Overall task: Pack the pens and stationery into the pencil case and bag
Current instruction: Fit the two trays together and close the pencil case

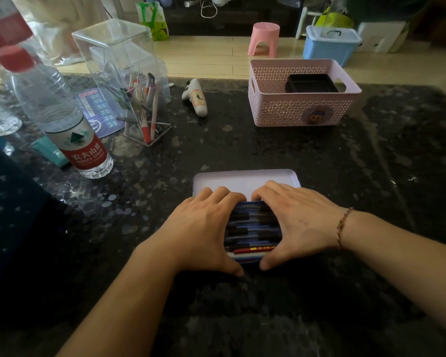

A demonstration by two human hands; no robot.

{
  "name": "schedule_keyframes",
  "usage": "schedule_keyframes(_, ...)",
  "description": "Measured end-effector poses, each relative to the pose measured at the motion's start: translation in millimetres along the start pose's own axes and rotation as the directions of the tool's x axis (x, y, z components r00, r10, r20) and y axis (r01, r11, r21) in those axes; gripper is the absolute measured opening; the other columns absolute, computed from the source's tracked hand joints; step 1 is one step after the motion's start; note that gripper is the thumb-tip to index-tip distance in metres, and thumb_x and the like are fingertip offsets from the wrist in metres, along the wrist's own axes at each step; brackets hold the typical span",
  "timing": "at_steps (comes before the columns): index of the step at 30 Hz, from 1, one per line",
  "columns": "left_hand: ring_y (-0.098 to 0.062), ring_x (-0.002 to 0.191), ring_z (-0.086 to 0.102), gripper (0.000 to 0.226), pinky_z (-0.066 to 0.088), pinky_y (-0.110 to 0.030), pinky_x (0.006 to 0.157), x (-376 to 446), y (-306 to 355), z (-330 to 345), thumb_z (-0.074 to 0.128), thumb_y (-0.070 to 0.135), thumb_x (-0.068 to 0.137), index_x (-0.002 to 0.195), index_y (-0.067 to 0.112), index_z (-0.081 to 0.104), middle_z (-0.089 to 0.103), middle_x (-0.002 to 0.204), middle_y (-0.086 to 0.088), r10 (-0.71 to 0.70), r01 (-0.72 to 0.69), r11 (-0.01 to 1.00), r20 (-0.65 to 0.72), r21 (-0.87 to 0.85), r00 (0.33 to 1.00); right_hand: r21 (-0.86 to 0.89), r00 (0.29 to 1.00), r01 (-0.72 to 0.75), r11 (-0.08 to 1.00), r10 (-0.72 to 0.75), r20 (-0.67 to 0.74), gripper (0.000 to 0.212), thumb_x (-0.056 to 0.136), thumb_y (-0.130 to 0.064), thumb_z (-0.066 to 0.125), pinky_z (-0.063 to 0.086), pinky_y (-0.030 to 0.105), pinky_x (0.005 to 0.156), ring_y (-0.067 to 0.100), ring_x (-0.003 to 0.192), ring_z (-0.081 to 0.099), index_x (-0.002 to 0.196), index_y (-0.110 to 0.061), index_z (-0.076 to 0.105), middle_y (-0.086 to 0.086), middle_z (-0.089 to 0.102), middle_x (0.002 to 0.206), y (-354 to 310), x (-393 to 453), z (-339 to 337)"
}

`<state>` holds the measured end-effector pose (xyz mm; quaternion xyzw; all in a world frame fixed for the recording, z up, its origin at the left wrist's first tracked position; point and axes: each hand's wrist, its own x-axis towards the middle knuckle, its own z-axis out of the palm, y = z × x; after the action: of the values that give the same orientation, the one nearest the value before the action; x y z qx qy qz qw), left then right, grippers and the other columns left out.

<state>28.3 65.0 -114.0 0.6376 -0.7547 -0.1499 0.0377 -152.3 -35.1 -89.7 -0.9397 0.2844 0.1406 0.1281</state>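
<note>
Fingers [218, 195] of both hands lie spread flat, gripping nothing, pressing pens [252, 228] between them into the pencil case [245, 180]; press evenly, then close its lid.

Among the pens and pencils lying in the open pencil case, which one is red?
The red pencil with gold lettering, near the front edge of the pencil case, between the two thumbs. The other pens behind it are blue with black parts.

Open pencil case [245, 180] apparently full of pens [252, 228].
</note>
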Motion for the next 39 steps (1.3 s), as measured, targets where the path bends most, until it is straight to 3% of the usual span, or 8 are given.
schedule_keyframes(9, -0.001, 0.124, 0.03, 0.122, 0.034, -0.029, 0.108, -8.5, -8.9, -7.0, 0.079, 0.068, 0.049, 0.144, 0.045, 0.005, 0.031, 0.133, 0.023, -0.038, 0.052, 0.967, 0.06, -0.247, 0.997, 0.006, 0.984, -0.176, 0.984, 0.177, -0.016, 0.099, 0.04, -0.086, 0.064, 0.035, 0.018, 0.083, -0.001, 0.099, 0.045, 0.119, -0.039, 0.029, -0.021, 0.038, 0.109, 52.5, -55.3, -7.8)
schedule_keyframes(14, 0.002, 0.12, 0.034, 0.082, 0.041, -0.029, 0.103, -8.1, -14.2, -6.4, 0.067, 0.073, 0.062, 0.133, 0.044, 0.037, 0.037, 0.128, 0.028, -0.009, 0.014, 0.974, 0.022, -0.225, 1.0, 0.093, 0.919, -0.391, 0.916, 0.393, -0.004, 0.105, 0.023, -0.097, 0.052, 0.043, 0.025, 0.084, -0.003, 0.096, 0.048, 0.112, -0.048, 0.026, -0.025, 0.042, 0.109, 107.0, -106.7, 6.1)
schedule_keyframes(20, -0.006, 0.104, 0.049, 0.041, 0.048, -0.037, 0.089, 0.5, -19.3, 12.2, 0.059, 0.06, 0.079, 0.115, 0.041, 0.058, 0.051, 0.116, 0.022, 0.034, -0.051, 0.991, -0.133, -0.127, 0.991, 0.109, 0.846, -0.531, 0.84, 0.532, 0.022, 0.12, 0.011, -0.099, 0.043, 0.048, 0.032, 0.082, 0.003, 0.094, 0.05, 0.115, -0.04, 0.032, -0.019, 0.041, 0.107, 142.6, -141.3, 34.6)
schedule_keyframes(23, -0.01, 0.095, 0.054, 0.03, 0.05, -0.041, 0.081, 4.2, -17.0, 18.0, 0.06, 0.05, 0.081, 0.107, 0.036, 0.065, 0.057, 0.109, 0.017, 0.029, -0.055, 0.992, -0.222, -0.112, 0.975, 0.063, 0.84, -0.543, 0.837, 0.542, 0.027, 0.124, 0.016, -0.1, 0.043, 0.046, 0.027, 0.079, 0.003, 0.095, 0.046, 0.122, -0.036, 0.035, -0.018, 0.039, 0.108, 147.0, -143.6, 43.7)
schedule_keyframes(30, -0.016, 0.086, 0.056, 0.018, 0.048, -0.039, 0.072, 13.2, 6.0, 24.5, 0.072, 0.033, 0.08, 0.098, 0.031, 0.075, 0.065, 0.099, 0.011, 0.006, -0.006, 1.0, -0.353, -0.001, 0.936, -0.033, 0.849, -0.527, 0.849, 0.524, -0.071, 0.126, 0.034, -0.103, 0.034, 0.046, 0.038, 0.083, 0.01, 0.1, 0.04, 0.136, -0.03, 0.043, -0.009, 0.043, 0.117, 146.4, -151.1, 55.7)
schedule_keyframes(32, -0.017, 0.086, 0.056, 0.017, 0.046, -0.038, 0.071, 15.1, 10.8, 26.1, 0.074, 0.031, 0.079, 0.096, 0.032, 0.075, 0.065, 0.098, 0.011, 0.003, 0.003, 1.0, -0.376, 0.018, 0.927, -0.07, 0.871, -0.482, 0.874, 0.469, -0.146, 0.117, 0.045, -0.1, 0.034, 0.046, 0.041, 0.082, 0.016, 0.102, 0.045, 0.136, -0.027, 0.045, -0.004, 0.047, 0.119, 136.2, -149.8, 49.0)
schedule_keyframes(35, -0.017, 0.083, 0.057, 0.013, 0.047, -0.039, 0.07, 18.2, 14.6, 28.0, 0.076, 0.03, 0.077, 0.09, 0.031, 0.076, 0.066, 0.094, 0.011, -0.016, 0.02, 1.0, -0.422, 0.006, 0.906, -0.006, 0.908, -0.291, 0.957, 0.274, -0.318, 0.068, 0.075, -0.079, 0.038, 0.049, 0.037, 0.078, 0.011, 0.095, 0.05, 0.119, -0.031, 0.058, -0.011, 0.051, 0.107, 90.8, -131.3, 24.0)
schedule_keyframes(39, -0.018, 0.079, 0.056, 0.01, 0.046, -0.037, 0.068, 21.0, 18.3, 29.0, 0.075, 0.033, 0.077, 0.086, 0.03, 0.077, 0.067, 0.092, 0.01, -0.042, 0.038, 0.999, -0.427, -0.019, 0.903, 0.015, 0.943, 0.001, 1.0, 0.004, -0.332, 0.032, 0.087, -0.053, 0.045, 0.053, 0.029, 0.067, 0.006, 0.083, 0.059, 0.1, -0.034, 0.068, -0.016, 0.062, 0.093, 21.9, -79.1, 16.2)
